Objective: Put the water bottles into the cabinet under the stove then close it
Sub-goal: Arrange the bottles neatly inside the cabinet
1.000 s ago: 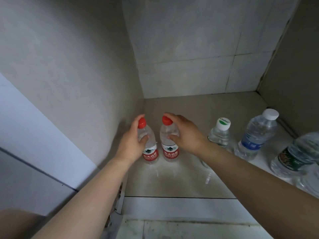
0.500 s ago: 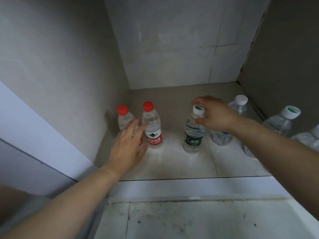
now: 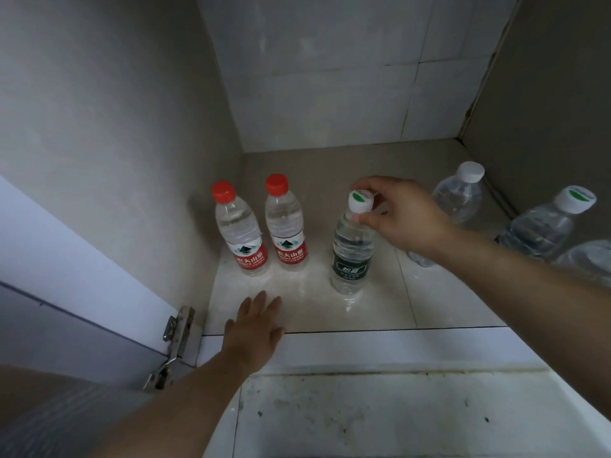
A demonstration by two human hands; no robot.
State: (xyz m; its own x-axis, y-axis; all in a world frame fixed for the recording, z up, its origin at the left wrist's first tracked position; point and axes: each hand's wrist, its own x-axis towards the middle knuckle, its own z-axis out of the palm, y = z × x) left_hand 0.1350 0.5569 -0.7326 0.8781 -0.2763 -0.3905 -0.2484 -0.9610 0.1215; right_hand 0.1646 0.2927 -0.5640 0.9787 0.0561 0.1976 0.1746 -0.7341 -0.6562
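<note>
Two red-capped water bottles (image 3: 241, 233) (image 3: 287, 226) stand side by side near the left wall of the open cabinet (image 3: 363, 163). To their right stands a green-labelled bottle (image 3: 351, 249) with a white cap. My right hand (image 3: 400, 216) pinches that cap from above. My left hand (image 3: 256, 332) hovers flat and empty over the cabinet's front edge, apart from the red-capped bottles. Further right stand a white-capped bottle (image 3: 461, 196) and another clear bottle (image 3: 545, 226), partly hidden by my right arm.
The cabinet door (image 3: 66, 292) hangs open at the left on a metal hinge (image 3: 175, 328). A dirty white tiled floor (image 3: 396, 418) lies in front of the cabinet. Part of one more bottle (image 3: 591, 259) shows at the right edge. Tiled walls enclose the cabinet.
My left hand has let go of the red-capped bottles and pulled back toward the front edge. My right hand moved right onto the green-labelled bottle's cap and holds it there.
</note>
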